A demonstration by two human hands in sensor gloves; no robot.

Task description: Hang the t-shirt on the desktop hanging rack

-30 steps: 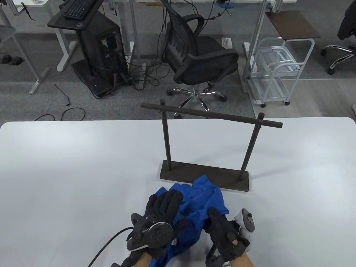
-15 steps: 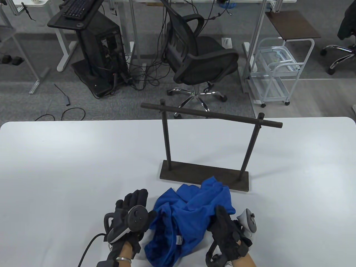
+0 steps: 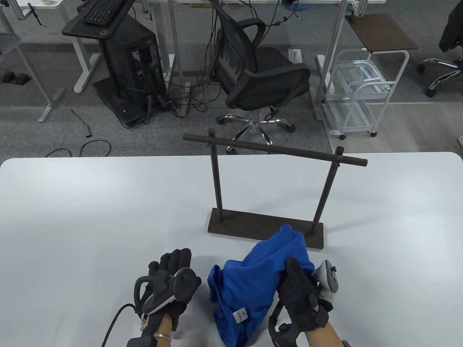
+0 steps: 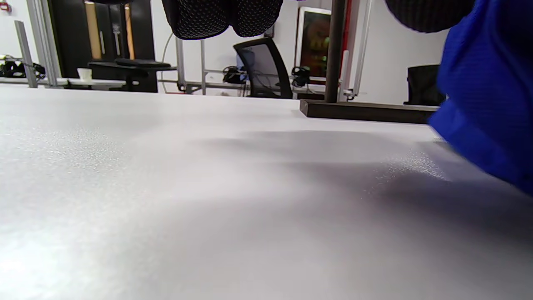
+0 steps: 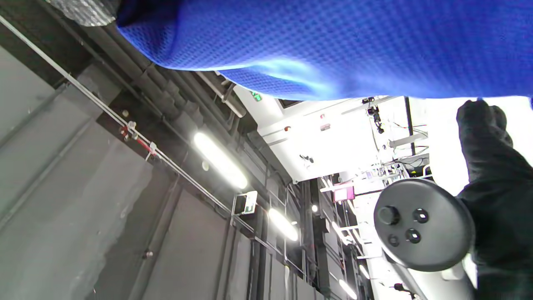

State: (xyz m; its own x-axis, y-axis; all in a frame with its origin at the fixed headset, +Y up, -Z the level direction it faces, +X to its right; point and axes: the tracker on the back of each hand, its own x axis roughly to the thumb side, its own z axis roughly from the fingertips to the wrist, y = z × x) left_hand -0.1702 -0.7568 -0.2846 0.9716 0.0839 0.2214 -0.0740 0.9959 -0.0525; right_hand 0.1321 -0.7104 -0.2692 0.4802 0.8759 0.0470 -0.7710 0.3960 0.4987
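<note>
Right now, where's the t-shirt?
In the table view the t-shirt lies bunched on the table's near edge, right of centre, just in front of the rack, held by the right hand.

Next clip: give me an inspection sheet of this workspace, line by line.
Surface: white table, bare where visible.
Job's things: blue t-shirt bunched on the table, in front of the dark wooden rack; rack bar bare.
Clutter: nothing seen.
Hands: right hand grips the t-shirt; left hand beside it, apart from the cloth, fingers extended.
Cables: black lead from left wrist.
Surroundings: office chair, computer tower, white cart.
</note>
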